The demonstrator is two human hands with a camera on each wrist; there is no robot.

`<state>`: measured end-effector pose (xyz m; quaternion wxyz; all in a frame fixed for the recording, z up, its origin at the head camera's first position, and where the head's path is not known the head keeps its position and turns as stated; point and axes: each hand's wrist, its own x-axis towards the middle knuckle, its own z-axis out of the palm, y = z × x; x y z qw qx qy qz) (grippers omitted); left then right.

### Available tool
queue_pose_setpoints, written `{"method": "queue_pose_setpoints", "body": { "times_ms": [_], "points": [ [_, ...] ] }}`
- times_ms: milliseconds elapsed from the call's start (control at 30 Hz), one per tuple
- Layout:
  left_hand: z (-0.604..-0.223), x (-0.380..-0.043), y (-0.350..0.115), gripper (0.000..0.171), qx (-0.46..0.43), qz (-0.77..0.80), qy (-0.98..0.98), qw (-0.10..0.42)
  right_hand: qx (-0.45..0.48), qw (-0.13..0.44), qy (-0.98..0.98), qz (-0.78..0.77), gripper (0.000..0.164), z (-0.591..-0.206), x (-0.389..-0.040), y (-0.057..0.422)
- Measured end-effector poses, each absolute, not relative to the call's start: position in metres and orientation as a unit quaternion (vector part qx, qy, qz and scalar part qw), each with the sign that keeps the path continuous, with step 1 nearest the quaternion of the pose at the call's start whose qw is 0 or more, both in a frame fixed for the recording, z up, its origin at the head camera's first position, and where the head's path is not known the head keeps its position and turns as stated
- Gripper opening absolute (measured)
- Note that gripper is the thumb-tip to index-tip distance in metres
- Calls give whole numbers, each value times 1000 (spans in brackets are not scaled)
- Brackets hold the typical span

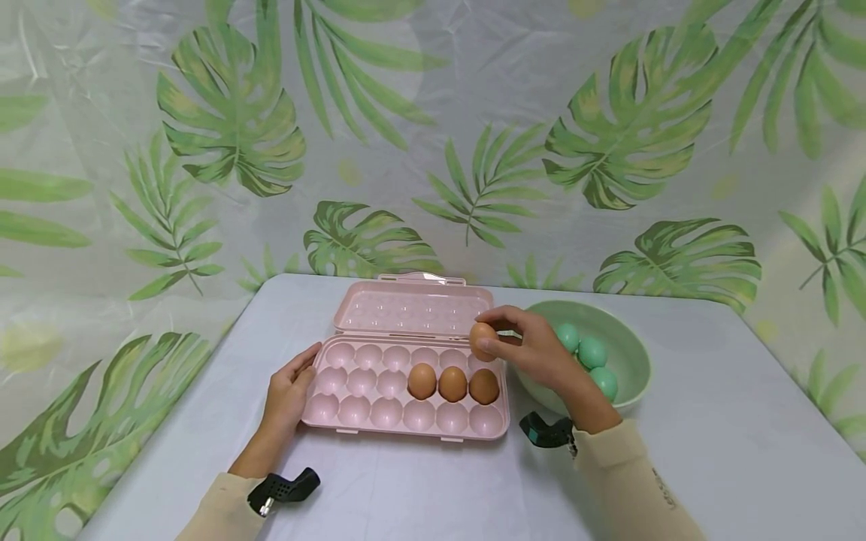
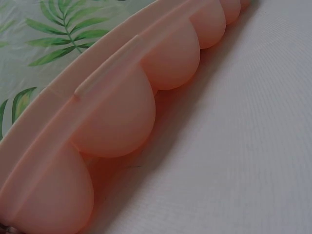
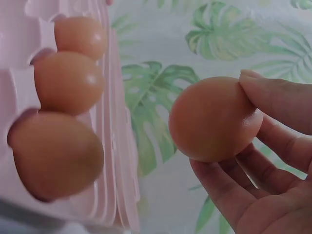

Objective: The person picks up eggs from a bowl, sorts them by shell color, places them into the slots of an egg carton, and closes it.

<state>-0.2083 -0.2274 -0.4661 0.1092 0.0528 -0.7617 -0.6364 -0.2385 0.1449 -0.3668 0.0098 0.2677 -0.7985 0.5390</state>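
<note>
A pink egg carton [image 1: 386, 412] lies with its lid [image 1: 413, 306] folded back. Three brown eggs sit side by side in the right half of its middle row, the leftmost being one brown egg [image 1: 422, 382]. My right hand [image 1: 541, 349] pinches another brown egg [image 1: 483, 342] between thumb and fingertips, above the back right cups. In the right wrist view this held egg [image 3: 214, 119] is apart from the carton. My left hand [image 1: 287, 394] rests against the carton's left side, its fingers extended along the edge. The left wrist view shows the carton's rounded cups [image 2: 119, 114], not the fingers.
A green bowl [image 1: 632, 349] stands right of the carton, partly behind my right hand and forearm. Several green eggs, such as one green egg [image 1: 592, 352], lie in it. The white table [image 1: 419, 492] ends at a leaf-patterned sheet [image 1: 379, 150] behind.
</note>
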Motion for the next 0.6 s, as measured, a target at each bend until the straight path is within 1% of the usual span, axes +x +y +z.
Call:
{"method": "queue_pose_setpoints", "body": {
  "times_ms": [167, 433, 600],
  "points": [
    [-463, -207, -227, 40, 55, -638, -761, 104, 266, 7, -790, 552, 35, -365, -237, 134],
    [-463, -207, -228, 41, 57, -638, -762, 97, 260, 20, -778, 572, 32, -367, -240, 116],
    [-464, -208, -227, 40, 61, -640, -760, 93, 248, 19, -779, 575, 33, -366, -241, 106]
  ]
}}
